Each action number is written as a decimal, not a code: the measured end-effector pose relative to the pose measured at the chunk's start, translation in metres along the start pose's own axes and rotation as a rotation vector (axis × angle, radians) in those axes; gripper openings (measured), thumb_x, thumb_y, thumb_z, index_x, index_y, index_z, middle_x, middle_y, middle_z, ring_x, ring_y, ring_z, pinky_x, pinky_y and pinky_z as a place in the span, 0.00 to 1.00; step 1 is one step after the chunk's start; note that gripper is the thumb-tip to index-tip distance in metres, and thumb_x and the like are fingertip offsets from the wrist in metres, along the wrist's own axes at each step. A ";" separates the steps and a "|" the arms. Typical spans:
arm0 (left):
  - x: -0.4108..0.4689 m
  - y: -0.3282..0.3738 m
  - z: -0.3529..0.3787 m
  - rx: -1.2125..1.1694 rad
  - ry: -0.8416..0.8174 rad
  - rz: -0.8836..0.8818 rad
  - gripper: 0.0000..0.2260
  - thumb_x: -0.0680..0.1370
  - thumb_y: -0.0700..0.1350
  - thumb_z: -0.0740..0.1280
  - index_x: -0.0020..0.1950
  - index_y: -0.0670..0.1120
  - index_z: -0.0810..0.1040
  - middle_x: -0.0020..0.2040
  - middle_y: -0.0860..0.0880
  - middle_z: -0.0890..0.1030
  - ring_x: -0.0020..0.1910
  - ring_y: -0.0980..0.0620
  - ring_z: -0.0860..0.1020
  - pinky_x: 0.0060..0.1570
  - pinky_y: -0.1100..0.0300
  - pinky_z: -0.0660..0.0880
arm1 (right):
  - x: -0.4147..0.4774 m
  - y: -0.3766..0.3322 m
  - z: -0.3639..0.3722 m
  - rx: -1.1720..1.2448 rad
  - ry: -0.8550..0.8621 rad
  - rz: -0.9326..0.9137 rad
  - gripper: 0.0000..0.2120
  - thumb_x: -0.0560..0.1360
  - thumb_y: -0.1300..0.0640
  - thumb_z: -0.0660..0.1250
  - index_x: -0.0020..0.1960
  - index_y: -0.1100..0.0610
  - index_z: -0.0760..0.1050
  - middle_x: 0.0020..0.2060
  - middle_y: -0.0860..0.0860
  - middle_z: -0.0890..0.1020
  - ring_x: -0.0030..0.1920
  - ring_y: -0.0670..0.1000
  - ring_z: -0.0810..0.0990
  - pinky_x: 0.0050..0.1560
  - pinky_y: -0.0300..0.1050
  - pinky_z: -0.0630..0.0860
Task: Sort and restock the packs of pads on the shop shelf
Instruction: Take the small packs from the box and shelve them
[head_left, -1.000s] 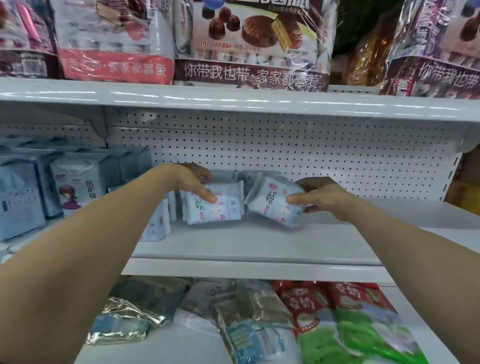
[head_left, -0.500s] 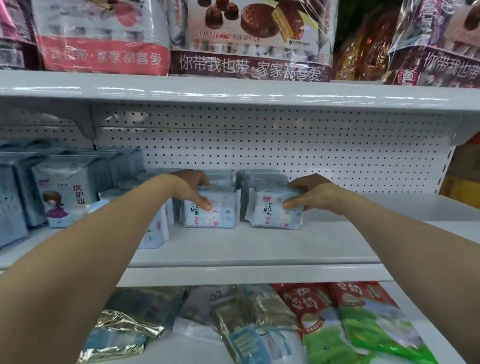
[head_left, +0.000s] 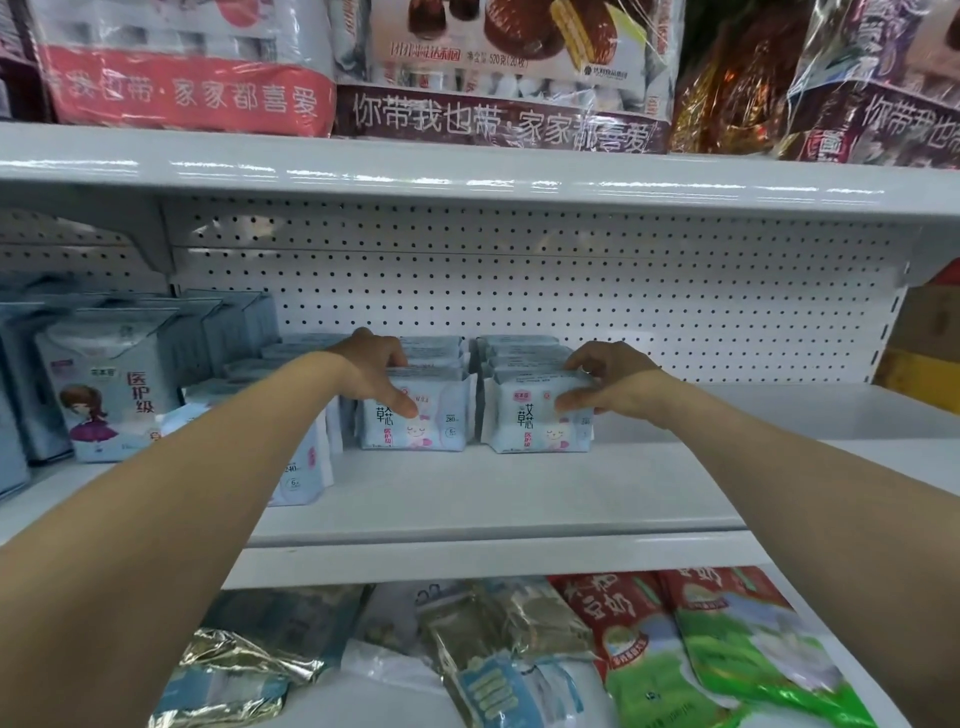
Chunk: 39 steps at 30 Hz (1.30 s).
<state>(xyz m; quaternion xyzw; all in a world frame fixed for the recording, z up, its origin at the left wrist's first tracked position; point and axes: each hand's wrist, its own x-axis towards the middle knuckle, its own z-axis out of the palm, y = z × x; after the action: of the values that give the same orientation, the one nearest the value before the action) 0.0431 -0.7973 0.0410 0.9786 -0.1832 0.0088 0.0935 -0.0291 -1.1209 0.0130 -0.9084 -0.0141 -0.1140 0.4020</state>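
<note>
Two rows of small pale-blue pad packs stand upright on the middle white shelf (head_left: 519, 499). My left hand (head_left: 376, 371) grips the front pack of the left row (head_left: 436, 423), thumb on its face and fingers over its top. My right hand (head_left: 605, 382) grips the front pack of the right row (head_left: 524, 421) the same way. More packs of the same kind stand behind each front one, against the pegboard. A slimmer pad pack (head_left: 304, 470) stands further forward, partly hidden by my left forearm.
Taller blue pad packs with a cartoon girl (head_left: 104, 395) fill the shelf's left end. Bare shelf stretches to the right of the rows. Chocolate cake packs (head_left: 498, 73) sit on the shelf above. Foil and green-red bags (head_left: 727, 654) lie on the shelf below.
The right pack, tilted and lifted a second ago, now stands upright at the front of its row. Both hands stay on their packs; the view has moved closer.
</note>
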 end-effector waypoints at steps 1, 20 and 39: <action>0.001 0.000 0.000 0.001 0.000 -0.002 0.32 0.67 0.59 0.80 0.66 0.50 0.71 0.60 0.49 0.71 0.54 0.49 0.74 0.50 0.58 0.72 | 0.000 0.000 0.001 -0.001 0.012 -0.003 0.22 0.64 0.60 0.84 0.53 0.52 0.79 0.55 0.54 0.79 0.50 0.54 0.81 0.51 0.54 0.84; 0.007 -0.003 0.007 -0.016 0.035 -0.063 0.44 0.69 0.54 0.80 0.78 0.46 0.61 0.74 0.46 0.70 0.69 0.44 0.71 0.65 0.55 0.70 | -0.007 -0.013 0.009 -0.126 0.004 0.059 0.38 0.67 0.52 0.82 0.73 0.51 0.71 0.61 0.49 0.75 0.62 0.52 0.77 0.66 0.51 0.76; -0.021 0.068 0.007 -0.085 0.198 -0.142 0.43 0.70 0.54 0.79 0.78 0.47 0.62 0.73 0.43 0.69 0.72 0.41 0.67 0.71 0.47 0.67 | -0.025 -0.030 -0.007 -0.339 -0.006 0.029 0.40 0.72 0.46 0.77 0.78 0.52 0.64 0.72 0.54 0.70 0.71 0.55 0.70 0.66 0.45 0.68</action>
<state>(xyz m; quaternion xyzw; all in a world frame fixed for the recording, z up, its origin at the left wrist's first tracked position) -0.0011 -0.8534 0.0457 0.9786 -0.1034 0.0908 0.1529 -0.0580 -1.1038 0.0344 -0.9636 0.0171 -0.1065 0.2447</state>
